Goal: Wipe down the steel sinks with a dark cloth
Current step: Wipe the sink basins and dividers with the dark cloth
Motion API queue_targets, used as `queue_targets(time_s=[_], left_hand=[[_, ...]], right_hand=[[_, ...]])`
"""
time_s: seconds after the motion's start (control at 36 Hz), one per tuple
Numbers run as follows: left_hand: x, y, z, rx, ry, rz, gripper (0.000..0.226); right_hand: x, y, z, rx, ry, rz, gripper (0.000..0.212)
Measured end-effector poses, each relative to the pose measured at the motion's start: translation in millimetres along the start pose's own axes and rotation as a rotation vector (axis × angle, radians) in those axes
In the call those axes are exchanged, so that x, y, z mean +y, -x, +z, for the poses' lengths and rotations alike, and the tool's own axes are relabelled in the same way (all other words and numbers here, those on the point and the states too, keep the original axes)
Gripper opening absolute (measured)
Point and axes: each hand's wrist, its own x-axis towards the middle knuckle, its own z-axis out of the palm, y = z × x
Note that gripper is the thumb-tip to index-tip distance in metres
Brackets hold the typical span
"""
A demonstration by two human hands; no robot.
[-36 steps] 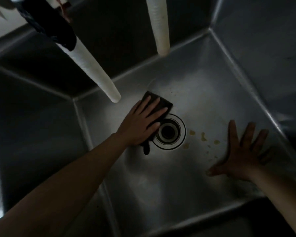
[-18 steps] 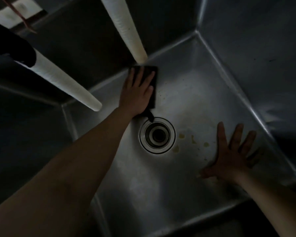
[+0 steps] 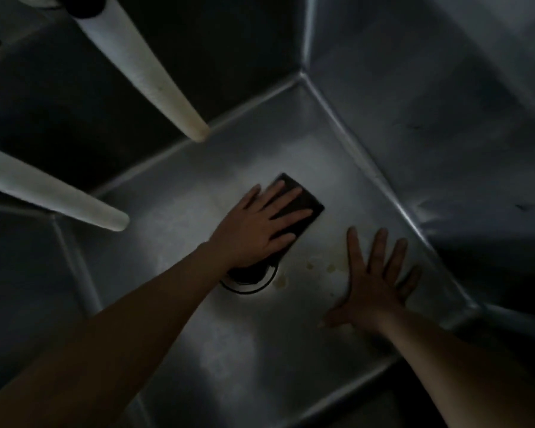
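Two hands in the sink (image 3: 368,156). Left hand (image 3: 260,228) flat, fingers spread, pinning the cloth (image 3: 303,200) against the floor, likely for wiping pressure. Right hand (image 3: 374,282) open, empty, splayed beside the stains (image 3: 311,267), apparently bracing.

- Overall exposure is low; the view is dim and desaturated, with near-black areas at the upper left and lower right.
- The brightest zone is the steel sink (image 3: 198,319) floor, which shows soft, diffuse sheen patches rather than hard glare.
- A thin highlight runs along the floor-to-wall seam on the right.
- The two pale spouts (image 3: 155,78) catch light and read brighter than their surroundings.
- The forearms fall into deep shadow toward the lower edge.
- Detail is soft and slightly smeared throughout; fine texture is lost in the dark areas.
- Straight sink edges splay outward, consistent with wide-angle distortion.
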Motion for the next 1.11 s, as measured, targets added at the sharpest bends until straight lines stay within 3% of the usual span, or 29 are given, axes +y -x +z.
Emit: queue_targets(time_s=[0.19, 0.31, 0.5, 0.72, 1.11], left_hand=[[-58.1, -44.4, -19.2, -0.003, 0.119, -0.568, 0.057], [-61.1, -106.3, -25.2, 0.001, 0.209, -0.742, 0.058], [-3.2, -179.8, -25.6, 0.011, 0.315, -0.691, 0.063], [43.6, -149.8, -15.8, -0.031, 0.292, -0.568, 0.067], [58.9, -148.2, -10.4, -0.043, 0.34, -0.625, 0.075]], right_hand=[[2.9, -3.0, 0.5, -0.013, -0.01, -0.011, 0.174], [2.5, -3.7, -0.5, 0.0, 0.001, -0.019, 0.173], [3.7, -5.3, 0.1, 0.016, 0.011, -0.022, 0.172], [4.0, -6.2, 0.0, 0.022, 0.009, -0.037, 0.171], [10.4, -23.7, 15.3, 0.12, 0.045, -0.044, 0.172]])
